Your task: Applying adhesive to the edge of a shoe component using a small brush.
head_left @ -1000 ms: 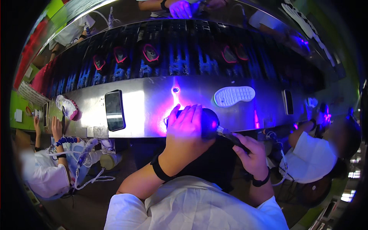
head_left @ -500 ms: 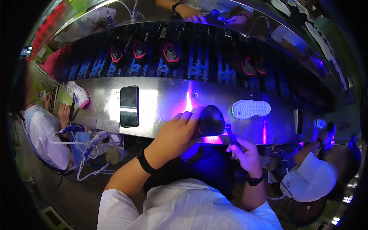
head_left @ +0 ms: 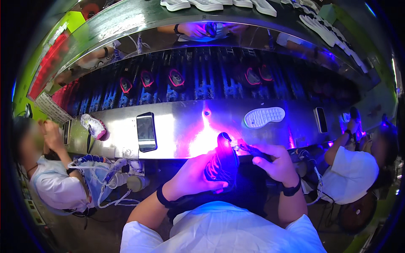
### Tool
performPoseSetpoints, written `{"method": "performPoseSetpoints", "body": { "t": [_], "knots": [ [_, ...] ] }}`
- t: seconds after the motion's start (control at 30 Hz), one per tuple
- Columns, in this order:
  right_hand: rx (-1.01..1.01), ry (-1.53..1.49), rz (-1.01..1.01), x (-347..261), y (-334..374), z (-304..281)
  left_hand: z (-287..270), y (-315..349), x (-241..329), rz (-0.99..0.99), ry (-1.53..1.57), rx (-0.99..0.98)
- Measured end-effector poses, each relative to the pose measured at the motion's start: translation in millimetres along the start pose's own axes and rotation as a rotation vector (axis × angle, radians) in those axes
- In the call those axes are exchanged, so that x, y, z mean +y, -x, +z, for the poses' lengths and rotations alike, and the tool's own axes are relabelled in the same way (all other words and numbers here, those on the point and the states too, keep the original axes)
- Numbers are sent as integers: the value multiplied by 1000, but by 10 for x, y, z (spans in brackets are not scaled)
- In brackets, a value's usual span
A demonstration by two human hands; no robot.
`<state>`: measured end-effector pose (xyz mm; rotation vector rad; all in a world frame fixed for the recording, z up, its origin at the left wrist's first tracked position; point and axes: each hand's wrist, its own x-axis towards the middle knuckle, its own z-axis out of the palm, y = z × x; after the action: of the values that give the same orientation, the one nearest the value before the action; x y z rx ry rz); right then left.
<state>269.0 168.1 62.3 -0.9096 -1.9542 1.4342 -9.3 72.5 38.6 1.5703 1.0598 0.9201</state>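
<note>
My left hand [head_left: 192, 175] is closed around a dark shoe upper [head_left: 228, 164], held tilted over my lap at the bench's near edge. Pink-purple light shows line-like details on its side. In my right hand [head_left: 278, 166] is a brush [head_left: 255, 151] with a dark handle, its pale tip at the upper's top edge. Glare blurs the contact there. Beyond my right hand, a white shoe sole [head_left: 265, 117] lies tread side up on the metal bench [head_left: 177, 114].
A phone [head_left: 147, 133] lies left on the bench, another phone [head_left: 321, 120] right. A white shoe [head_left: 93, 126] sits farther left. Behind the bench, a slatted conveyor [head_left: 211, 76] carries several dark shoes. White soles [head_left: 206, 4] line a shelf above. People [head_left: 63, 177] sit on both sides.
The shoe upper has come nearer my body and turned, its side now showing. The brush has swung from upright to slanting against its top edge. My view has tipped upward.
</note>
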Motion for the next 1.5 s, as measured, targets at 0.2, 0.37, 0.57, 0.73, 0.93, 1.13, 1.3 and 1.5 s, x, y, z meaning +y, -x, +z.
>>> {"method": "performPoseSetpoints", "body": {
  "t": [0.2, 0.37, 0.57, 0.73, 0.93, 1.13, 1.3, 1.5],
  "knots": [
    [-62, 7, 37, 19, 146, -54, 102, 95, 61, -127, 165, -19],
    [-6, 137, -34, 169, 150, -107, 93, -82, 7, -281, 345, -25],
    [45, 139, 51, 393, 110, -205, 194, -348, -172, -418, 567, -7],
    [87, 180, 32, 437, -25, -236, 192, -441, -135, -413, 588, 1],
    [-46, 100, 122, 604, 172, -162, 126, -394, -152, -426, 552, 72],
    [-152, -39, 309, 524, 265, -327, 146, -422, -222, -419, 580, 84],
    [-145, -41, 252, 454, 189, -138, 167, -209, -165, -375, 686, 195],
    [-253, 8, 252, 187, 601, -197, 97, -43, -150, -354, 469, 239]
  ]
}}
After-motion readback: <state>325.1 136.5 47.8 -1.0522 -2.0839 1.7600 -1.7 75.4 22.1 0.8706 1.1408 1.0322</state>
